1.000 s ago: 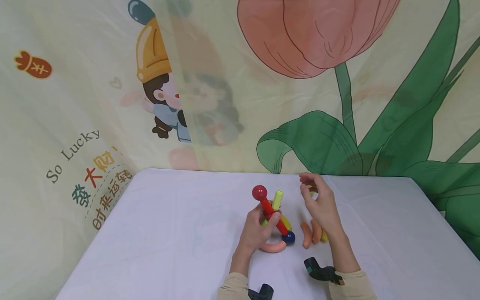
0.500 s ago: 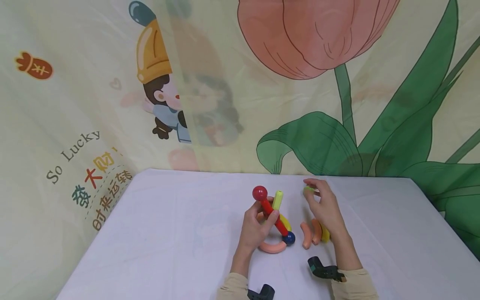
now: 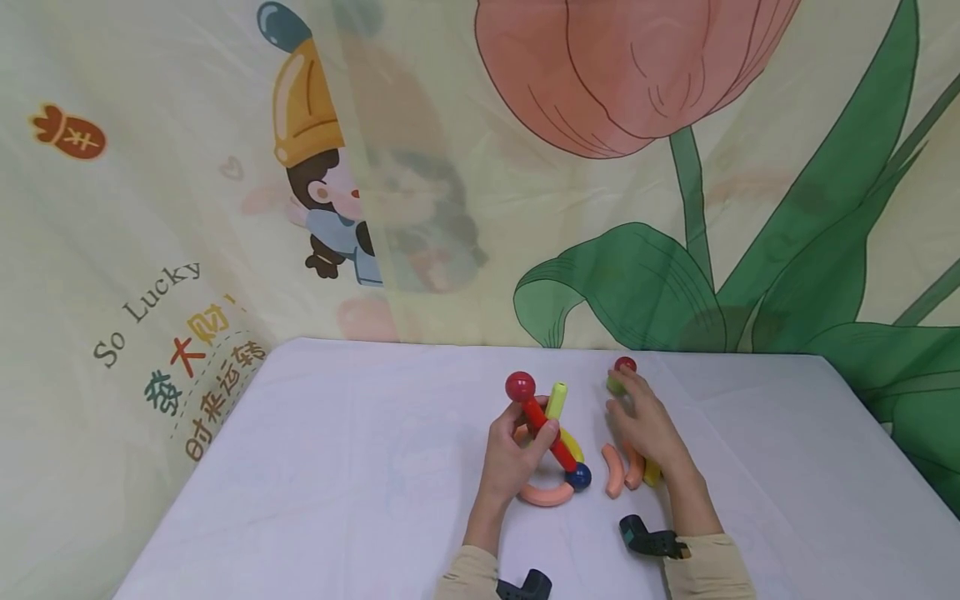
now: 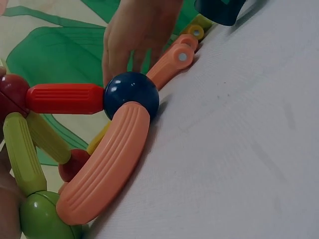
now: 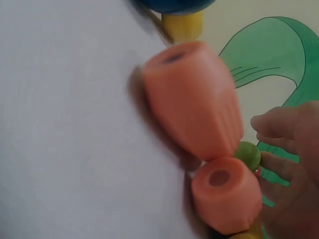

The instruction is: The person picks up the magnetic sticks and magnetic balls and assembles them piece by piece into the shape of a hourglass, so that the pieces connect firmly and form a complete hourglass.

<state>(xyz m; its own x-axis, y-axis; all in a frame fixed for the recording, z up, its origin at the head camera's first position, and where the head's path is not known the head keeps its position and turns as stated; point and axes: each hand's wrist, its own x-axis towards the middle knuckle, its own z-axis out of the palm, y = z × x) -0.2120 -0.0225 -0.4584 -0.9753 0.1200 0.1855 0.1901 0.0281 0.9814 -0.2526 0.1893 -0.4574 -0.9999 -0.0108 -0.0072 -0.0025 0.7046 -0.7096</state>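
Note:
My left hand [image 3: 504, 467] holds a toy frame of magnetic sticks and balls, thumb and fingers round its red middle. The frame includes a red stick [image 3: 534, 412], a red ball [image 3: 520, 386] on top, a blue ball [image 3: 578, 477], a yellow-green stick [image 3: 557, 402] and a curved peach stick [image 3: 546, 495] low on the table. In the left wrist view, a green ball [image 4: 45, 216] joins its lower corner. My right hand [image 3: 645, 421] reaches to a loose green ball [image 3: 615, 385], fingers spread beside it; another red ball [image 3: 625, 365] sits just behind.
Right of the frame, two curved peach sticks [image 3: 612, 471] and a yellow stick [image 3: 652, 473] lie side by side under my right forearm. A black wrist camera [image 3: 648, 537] juts from the right sleeve. The white table [image 3: 337, 467] ends at a printed cloth backdrop.
My right hand has drawn slightly nearer and its fingers have come apart from round the green ball, so a red ball now shows behind. The left hand and frame have hardly moved.

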